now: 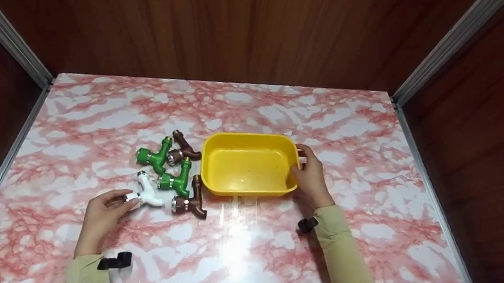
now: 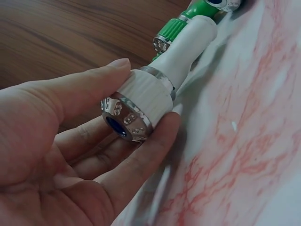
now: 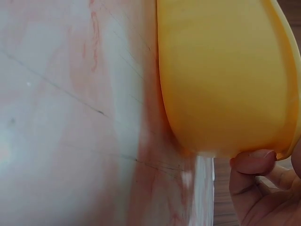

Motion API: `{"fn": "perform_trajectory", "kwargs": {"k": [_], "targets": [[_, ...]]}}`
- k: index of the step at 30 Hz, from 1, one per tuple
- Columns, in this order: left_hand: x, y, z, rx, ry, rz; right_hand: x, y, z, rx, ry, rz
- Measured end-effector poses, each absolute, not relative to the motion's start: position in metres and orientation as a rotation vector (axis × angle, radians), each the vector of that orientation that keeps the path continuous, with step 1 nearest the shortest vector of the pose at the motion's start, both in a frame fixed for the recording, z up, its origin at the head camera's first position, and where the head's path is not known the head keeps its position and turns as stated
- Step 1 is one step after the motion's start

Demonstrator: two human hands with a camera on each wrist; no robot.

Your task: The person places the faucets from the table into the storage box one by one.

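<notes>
My left hand (image 1: 105,210) pinches the ribbed knob of a white tap (image 1: 147,192) between thumb and fingers. In the left wrist view, that white tap (image 2: 141,94) shows a chrome-ringed knob end with a dark blue centre. Two green taps (image 1: 176,182) and two brown taps (image 1: 191,204) lie close by, between the white one and a yellow basin (image 1: 248,172). With the thumb inside the rim and fingers outside, my right hand (image 1: 312,176) grips the basin's right end. The right wrist view has the basin's outer wall (image 3: 225,84) and part of the right hand (image 3: 263,188).
Everything stands on a red-and-white marbled table (image 1: 352,134). Dark wood panels (image 1: 227,25) with grey metal corner frames rise at the back and both sides. Strips of clear tape (image 1: 238,211) appear on the table in front of the basin.
</notes>
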State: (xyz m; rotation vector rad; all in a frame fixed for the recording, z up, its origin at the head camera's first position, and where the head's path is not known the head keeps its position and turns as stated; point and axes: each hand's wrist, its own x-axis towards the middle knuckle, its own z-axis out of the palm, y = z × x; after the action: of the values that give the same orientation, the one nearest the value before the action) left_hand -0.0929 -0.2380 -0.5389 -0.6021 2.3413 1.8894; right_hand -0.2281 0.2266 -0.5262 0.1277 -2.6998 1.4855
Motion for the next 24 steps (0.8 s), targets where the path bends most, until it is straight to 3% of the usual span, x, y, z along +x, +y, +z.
{"fn": "perform_trajectory", "kwargs": {"k": [12, 24], "targets": [[-0.085, -0.238, -0.532, -0.624, 2.279, 2.008, -0.228, 0.227, -0.527, 0.123, -2.703, 1.506], [-0.1, -0.217, -0.511, -0.349, 2.186, 2.198, -0.227, 0.228, -0.526, 0.122, -2.707, 1.531]]}}
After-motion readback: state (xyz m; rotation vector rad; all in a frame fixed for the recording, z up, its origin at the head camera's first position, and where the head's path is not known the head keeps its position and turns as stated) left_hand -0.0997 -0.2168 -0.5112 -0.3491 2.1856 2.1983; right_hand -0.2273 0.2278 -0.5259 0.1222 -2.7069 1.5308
